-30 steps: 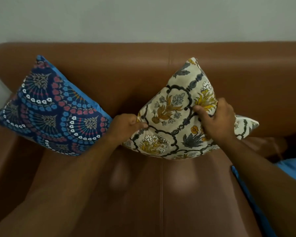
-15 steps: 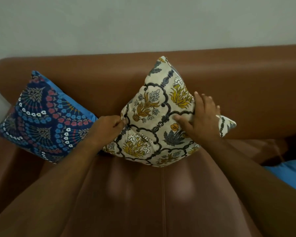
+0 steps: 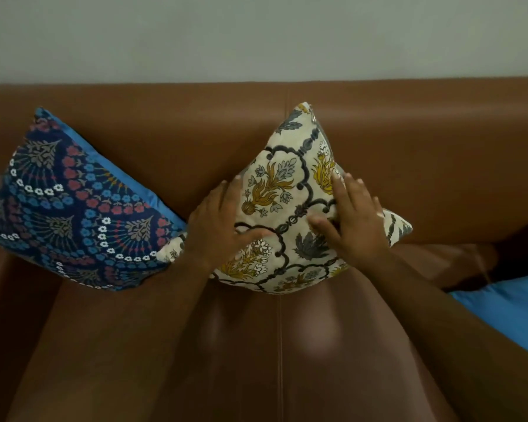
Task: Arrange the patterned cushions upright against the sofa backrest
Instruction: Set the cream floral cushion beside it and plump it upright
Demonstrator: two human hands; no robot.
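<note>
My left hand (image 3: 223, 220) lies flat and spread on the left part of the cream floral cushion (image 3: 287, 208). My right hand (image 3: 352, 222) lies the same way on its right part, fingers splayed wide. Neither hand grips anything; both palms only press on the fabric. The cushion stands on one corner like a diamond, its top tip leaning against the sofa backrest (image 3: 409, 141) near the centre seam, its lowest corner on the seat (image 3: 256, 345).

The risk, as I judge it, is in that single-corner stance. If I lift my palms, the cushion may roll to one side or slide forward on the smooth leather, since nothing but my pressure and the backrest steadies it. Pushing too hard could also buckle the soft filling and fold the top tip down.

To the left, the dark blue patterned cushion (image 3: 73, 208) rests on its own point, and its right corner sits just beside the cream cushion's left corner, perhaps touching. A sideways shove from me would likely knock it over.

To the right there is open backrest and bare seat, so I have room that way. At the near right a plain blue piece of fabric (image 3: 506, 309) lies on the seat, well apart from my hands. The near seat in front is free for pulling my arms back.
</note>
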